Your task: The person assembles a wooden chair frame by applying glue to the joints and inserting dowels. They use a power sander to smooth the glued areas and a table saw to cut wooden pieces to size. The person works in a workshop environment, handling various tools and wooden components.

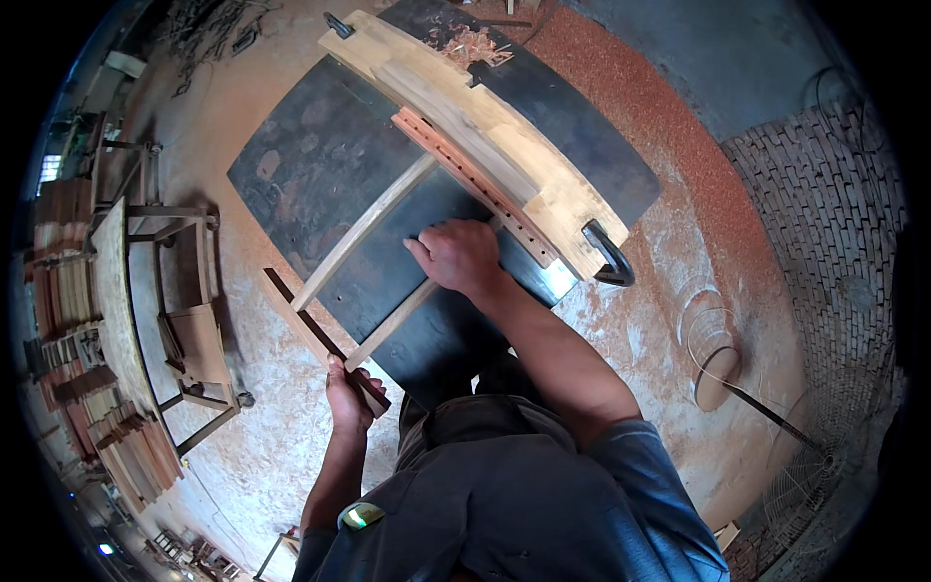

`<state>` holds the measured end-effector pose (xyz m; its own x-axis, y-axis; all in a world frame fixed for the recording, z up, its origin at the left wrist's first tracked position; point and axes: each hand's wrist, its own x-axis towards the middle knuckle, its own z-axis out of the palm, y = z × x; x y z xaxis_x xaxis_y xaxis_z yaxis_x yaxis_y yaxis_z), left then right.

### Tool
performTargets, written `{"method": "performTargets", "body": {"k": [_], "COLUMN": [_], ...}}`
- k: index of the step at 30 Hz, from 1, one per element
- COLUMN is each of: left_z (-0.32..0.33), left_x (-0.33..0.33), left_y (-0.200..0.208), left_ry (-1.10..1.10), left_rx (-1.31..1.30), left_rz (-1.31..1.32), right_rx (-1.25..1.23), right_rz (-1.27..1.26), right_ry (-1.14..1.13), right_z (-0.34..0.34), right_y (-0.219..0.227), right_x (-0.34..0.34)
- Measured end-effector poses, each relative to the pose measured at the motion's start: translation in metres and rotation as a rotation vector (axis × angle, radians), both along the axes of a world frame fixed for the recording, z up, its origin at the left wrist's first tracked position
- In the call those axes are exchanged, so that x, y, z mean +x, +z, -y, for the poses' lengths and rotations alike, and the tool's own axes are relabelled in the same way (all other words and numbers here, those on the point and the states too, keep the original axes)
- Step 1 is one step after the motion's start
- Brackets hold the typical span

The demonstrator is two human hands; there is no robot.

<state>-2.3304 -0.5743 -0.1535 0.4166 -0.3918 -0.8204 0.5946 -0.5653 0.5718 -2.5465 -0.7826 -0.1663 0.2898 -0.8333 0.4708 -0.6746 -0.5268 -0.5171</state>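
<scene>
My left hand (pixel 351 396) is closed round the near end of a dark-edged wooden rail (pixel 315 335). Two pale wooden slats run from that rail to a reddish wooden strip (pixel 475 184) with a row of small holes. My right hand (pixel 456 254) is curled over the nearer slat (pixel 396 318), thumb pointing left; its fingers' undersides are hidden. The farther slat (pixel 364 231) is untouched. Behind the strip, a thick pale wooden board (pixel 495 116) lies along the dark worktable (pixel 301 155).
A black metal handle (pixel 609 254) sits at the board's right end, another (pixel 338 25) at its far end. Wood shavings (pixel 470 46) lie on the table. Stacked timber and a frame stand left; a round-based stand (pixel 718 378) and a stacked pile (pixel 824 213) are right.
</scene>
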Motion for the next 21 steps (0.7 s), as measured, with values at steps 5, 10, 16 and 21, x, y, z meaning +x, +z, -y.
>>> {"method": "performTargets", "body": {"k": [5, 10, 16, 21], "left_z": [0.008, 0.022, 0.042, 0.059], "left_x": [0.012, 0.02, 0.031, 0.042], "left_y": [-0.004, -0.006, -0.001, 0.003], "left_ry": [-0.004, 0.013, 0.002, -0.013], "left_rx": [-0.002, -0.003, 0.007, 0.006], "left_rz": [0.012, -0.006, 0.023, 0.045], "right_rx": [-0.012, -0.01, -0.068, 0.028], "right_rz": [0.001, 0.0, 0.064, -0.004], "right_ry": [-0.007, -0.008, 0.002, 0.004], "right_z": [0.01, 0.023, 0.041, 0.053], "right_y": [-0.001, -0.006, -0.007, -0.009], "right_x": [0.01, 0.019, 0.034, 0.047]}}
